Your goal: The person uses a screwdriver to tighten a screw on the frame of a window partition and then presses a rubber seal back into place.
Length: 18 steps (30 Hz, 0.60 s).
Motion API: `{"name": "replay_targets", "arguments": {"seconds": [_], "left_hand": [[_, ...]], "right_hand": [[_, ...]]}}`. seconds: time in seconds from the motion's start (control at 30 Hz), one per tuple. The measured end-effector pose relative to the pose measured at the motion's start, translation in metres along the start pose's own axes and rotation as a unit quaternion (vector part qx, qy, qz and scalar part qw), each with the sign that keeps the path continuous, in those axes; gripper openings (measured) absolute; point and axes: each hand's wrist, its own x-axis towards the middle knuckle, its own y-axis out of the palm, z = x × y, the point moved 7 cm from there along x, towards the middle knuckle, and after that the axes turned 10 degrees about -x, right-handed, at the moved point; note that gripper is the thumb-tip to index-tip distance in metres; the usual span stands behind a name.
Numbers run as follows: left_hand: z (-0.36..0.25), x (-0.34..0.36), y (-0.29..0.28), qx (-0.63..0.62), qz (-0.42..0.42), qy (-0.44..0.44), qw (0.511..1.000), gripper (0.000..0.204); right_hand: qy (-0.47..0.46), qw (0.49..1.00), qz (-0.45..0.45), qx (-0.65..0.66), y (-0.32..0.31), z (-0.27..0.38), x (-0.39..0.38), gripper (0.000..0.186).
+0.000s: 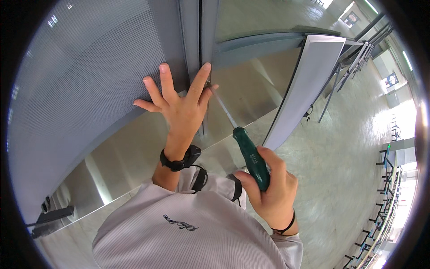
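In my right hand (275,193) is a screwdriver (251,157) with a dark green handle, my fingers wrapped round its lower end. Its metal shaft slants up and to the left, and the tip reaches the grey upright post (197,40) beside my left hand's thumb and index finger. My left hand (183,105) lies with fingers spread across the post and the edge of the grey mesh panel (107,58). Whether a screw sits at the tip is too small to tell.
A metal sheet (251,85) stands low behind the post. To the right juts a white-topped panel (302,85) on end, with folded metal frames (354,62) beyond it. A row of dark seats or supports (380,201) lines the far right of the pale floor (340,148).
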Motion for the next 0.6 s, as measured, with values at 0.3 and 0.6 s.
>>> {"name": "replay_targets", "arguments": {"seconds": [0.3, 0.6], "left_hand": [[-0.001, 0.001, -0.009, -0.021, 0.02, 0.006, 1.0, 0.036], [-0.074, -0.051, -0.015, -0.808, 0.228, -0.389, 0.379, 0.048]], "right_hand": [[0.107, 0.99, 0.053, 0.068, -0.004, -0.006, 0.013, 0.029], [0.466, 0.617, 0.211, 0.598, 0.039, -0.028, -0.017, 0.054]]}}
